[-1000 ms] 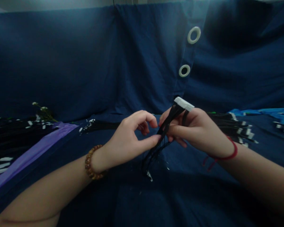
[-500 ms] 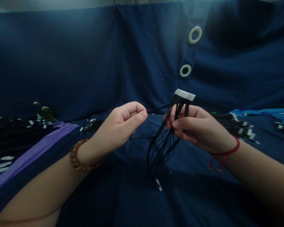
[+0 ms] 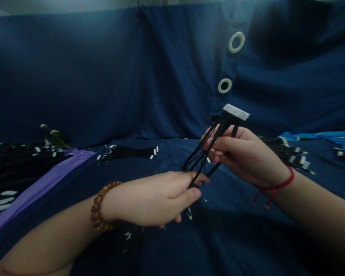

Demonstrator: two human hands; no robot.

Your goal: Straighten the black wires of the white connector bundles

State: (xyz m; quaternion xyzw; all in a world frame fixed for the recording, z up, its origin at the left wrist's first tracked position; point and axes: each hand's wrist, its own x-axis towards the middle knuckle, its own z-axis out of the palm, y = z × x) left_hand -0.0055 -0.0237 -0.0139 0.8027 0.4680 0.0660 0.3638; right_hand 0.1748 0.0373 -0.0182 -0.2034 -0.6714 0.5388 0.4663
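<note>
A wire harness of thin black wires (image 3: 222, 128) hangs from a wide white connector (image 3: 236, 112), which tilts down to the right. My right hand (image 3: 247, 155) holds the wires just under the connector, with thumb and fingers closed and some strands passing between them. Lower down, my left hand (image 3: 163, 197) has its fingers round the loose strands, palm turned inward. Its fingertips are partly behind the wires, so how firmly it grips is hard to see. A small white end piece (image 3: 189, 213) dangles below the left fingers.
A black wire bundle with white ends (image 3: 129, 152) lies behind my left hand. More harnesses are piled left by a purple cloth (image 3: 46, 180) and right (image 3: 294, 155) near a blue cloth (image 3: 330, 137). Small white flowers (image 3: 54, 132) stand left. A dark blue curtain (image 3: 89, 76) hangs behind.
My left hand has let go of the strand it pulled out leftward and moved down and right onto the hanging wires. The connector has shifted slightly up and right.
</note>
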